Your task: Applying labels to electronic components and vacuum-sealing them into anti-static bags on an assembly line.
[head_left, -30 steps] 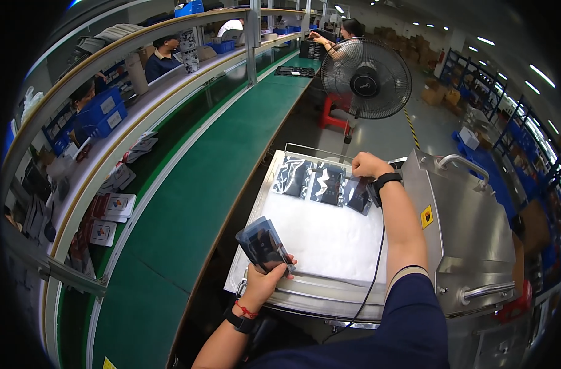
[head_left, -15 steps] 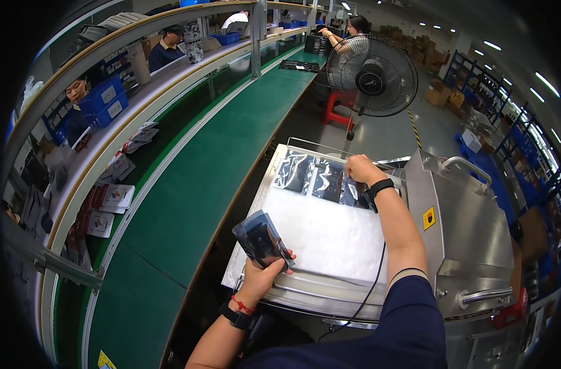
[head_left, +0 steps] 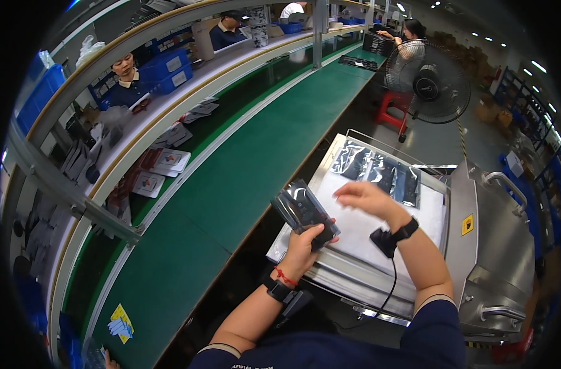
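Observation:
My left hand (head_left: 305, 246) grips a stack of clear plastic bags with dark flat items inside (head_left: 304, 212), tilted above the near left corner of the machine bed. My right hand (head_left: 373, 202) hovers over the white pad (head_left: 354, 226), slightly blurred, its fingers loosely extended with nothing seen in them. Along the pad's far side lies a row of similar bagged dark items (head_left: 379, 172), shiny and side by side. A black cabled device (head_left: 384, 242) sits at my right wrist, by a dark wristband.
A stainless-steel lid (head_left: 499, 246) with bar handles stands right of the bed. Leftward runs a green conveyor belt (head_left: 231, 184), with cards and packets (head_left: 163, 163) along its far side. A floor fan (head_left: 427, 86) and red stool (head_left: 393, 107) stand beyond. Co-workers sit across; another hand (head_left: 110, 361) shows lower left.
My right hand has left the row of bagged items and come back toward my left hand, its fingers now free. The left hand still holds its stack. The view has turned left.

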Demonstrator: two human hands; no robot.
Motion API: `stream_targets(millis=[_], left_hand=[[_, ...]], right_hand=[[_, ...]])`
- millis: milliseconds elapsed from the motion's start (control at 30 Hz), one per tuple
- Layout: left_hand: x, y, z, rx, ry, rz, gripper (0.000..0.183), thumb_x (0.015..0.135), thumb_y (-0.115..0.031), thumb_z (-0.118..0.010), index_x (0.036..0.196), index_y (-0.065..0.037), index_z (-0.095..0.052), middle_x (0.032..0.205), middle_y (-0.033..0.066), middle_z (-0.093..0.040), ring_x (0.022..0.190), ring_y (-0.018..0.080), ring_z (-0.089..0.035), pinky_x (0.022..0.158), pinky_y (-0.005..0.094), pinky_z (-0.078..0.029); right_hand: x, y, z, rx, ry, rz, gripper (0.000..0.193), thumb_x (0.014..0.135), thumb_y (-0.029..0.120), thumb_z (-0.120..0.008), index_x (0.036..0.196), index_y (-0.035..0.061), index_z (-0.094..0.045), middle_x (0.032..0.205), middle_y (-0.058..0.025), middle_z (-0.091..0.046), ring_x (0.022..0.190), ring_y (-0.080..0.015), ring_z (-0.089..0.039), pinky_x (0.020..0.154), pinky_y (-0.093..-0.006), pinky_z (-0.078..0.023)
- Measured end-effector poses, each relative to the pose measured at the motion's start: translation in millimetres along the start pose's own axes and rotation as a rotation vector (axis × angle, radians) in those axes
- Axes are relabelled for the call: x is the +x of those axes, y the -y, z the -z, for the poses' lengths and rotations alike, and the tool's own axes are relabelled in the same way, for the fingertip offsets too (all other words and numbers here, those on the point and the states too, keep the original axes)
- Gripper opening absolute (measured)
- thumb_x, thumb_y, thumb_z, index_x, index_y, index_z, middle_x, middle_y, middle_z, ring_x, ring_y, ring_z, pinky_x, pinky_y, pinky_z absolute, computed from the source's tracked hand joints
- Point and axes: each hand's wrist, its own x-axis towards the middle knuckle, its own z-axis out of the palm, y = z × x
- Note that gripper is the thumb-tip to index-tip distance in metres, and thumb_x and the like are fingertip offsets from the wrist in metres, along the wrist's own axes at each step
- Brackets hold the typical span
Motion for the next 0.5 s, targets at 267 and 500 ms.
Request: stream_targets(millis=[267, 500], left_hand=[[-18.6, -7.7, -4.9, -0.180, -0.241, -0.184, 0.018, 0.090, -0.013, -0.050, 0.100, 0.001, -0.056, 0.095, 0.0071, -0.060, 0.086, 0.0163, -0.059, 0.079, 0.0306, -0.046], [-69.7, -41.4, 16.7, -0.094, 0.295, -0.095, 0.085, 0.079, -0.064, -0.050, 0.133, -0.001, -0.032, 0.131, 0.0136, -0.044, 0.123, 0.0311, -0.039, 0.101, 0.0455, -0.032]], right_hand=[[-24.5, 19.4, -128.4, 1.084, -0.225, -0.161, 0.030, 0.082, 0.004, -0.062, 0.108, -0.0038, -0.049, 0.094, -0.0104, -0.058, 0.081, -0.0171, -0.060, 0.069, -0.0304, -0.052], [-27.1, 31.4, -68.6, 0.704, 0.141, -0.193, 0.043, 0.074, -0.004, -0.067, 0.112, -0.0036, -0.046, 0.098, -0.0117, -0.059, 0.087, -0.0162, -0.060, 0.079, -0.0274, -0.051]])
